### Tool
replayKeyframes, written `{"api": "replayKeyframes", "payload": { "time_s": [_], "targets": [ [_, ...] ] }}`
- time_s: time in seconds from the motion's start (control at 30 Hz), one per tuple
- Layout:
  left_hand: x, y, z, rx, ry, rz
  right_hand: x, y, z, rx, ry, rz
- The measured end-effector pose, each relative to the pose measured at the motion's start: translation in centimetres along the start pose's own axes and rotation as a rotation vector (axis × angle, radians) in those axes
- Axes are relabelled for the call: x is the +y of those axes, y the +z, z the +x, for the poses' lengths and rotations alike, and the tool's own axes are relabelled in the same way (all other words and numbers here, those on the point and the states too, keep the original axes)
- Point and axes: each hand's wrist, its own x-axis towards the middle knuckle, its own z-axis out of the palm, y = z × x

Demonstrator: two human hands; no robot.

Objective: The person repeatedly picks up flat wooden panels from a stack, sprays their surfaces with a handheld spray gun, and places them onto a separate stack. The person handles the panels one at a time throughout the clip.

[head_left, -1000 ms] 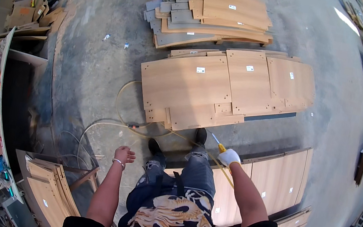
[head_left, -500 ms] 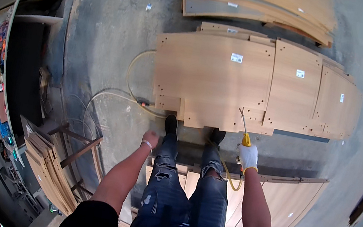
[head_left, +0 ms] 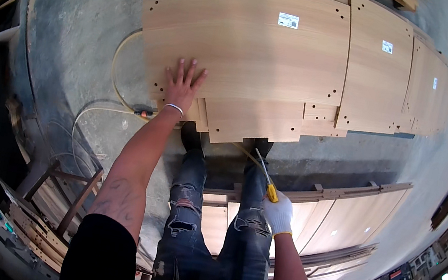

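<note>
Inside wht glove (head_left: 283,215), R hand (head_left: 276,209) grips yel air gun (head_left: 272,193).

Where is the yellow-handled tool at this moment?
In the head view, a little right of centre, the yellow-handled tool is in the gloved right hand, just below the right shoe in the picture.

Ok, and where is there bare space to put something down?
The large light-brown wooden panel has bare surface between the bare left hand and the rectangular white label. Grey concrete floor is open left of the looped yellowish hose. It is crowded around the black shoes, where hose and stacked panel edges come close.
</note>
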Motion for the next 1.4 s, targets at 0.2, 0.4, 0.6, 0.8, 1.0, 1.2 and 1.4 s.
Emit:
{"api": "replayKeyframes", "payload": {
  "time_s": [0.2, 0.4, 0.6, 0.8, 1.0, 1.2, 1.4],
  "targets": [
    [0.6, -4.4, -5.8, -0.009, 0.092, -0.077, -0.5, 1.1, -2.8, 0.071, 0.021, 0.139],
    [-4.6, -18.7, -11.2, -0.116, 0.21, -0.348, -0.1, -2.6, -7.8, 0.141, -0.045, 0.137],
    [-8.1, -24.7, -6.1, -0.019, 0.026, -0.284, 0.5, -2.9, -8.0, 0.202, -0.069, 0.192],
    [-7.8, -21.1, -2.5, 0.274, 0.147, -0.092, -2.1, -2.9, -10.2, 0.135, -0.095, 0.14],
    [-6.6, -31.2, -4.6, 0.165, 0.151, -0.342, 0.7, -1.3, -11.0, 0.09, -0.049, 0.123],
    [-5.4, -27.4, -11.5, 0.219, 0.115, -0.48, 1.1, -1.2, -10.4, 0.076, -0.07, 0.127],
    [-3.2, -25.0, -13.5, 0.254, 0.18, -0.55, 1.4, -3.4, -9.6, 0.12, -0.046, 0.2]
  ]
}}
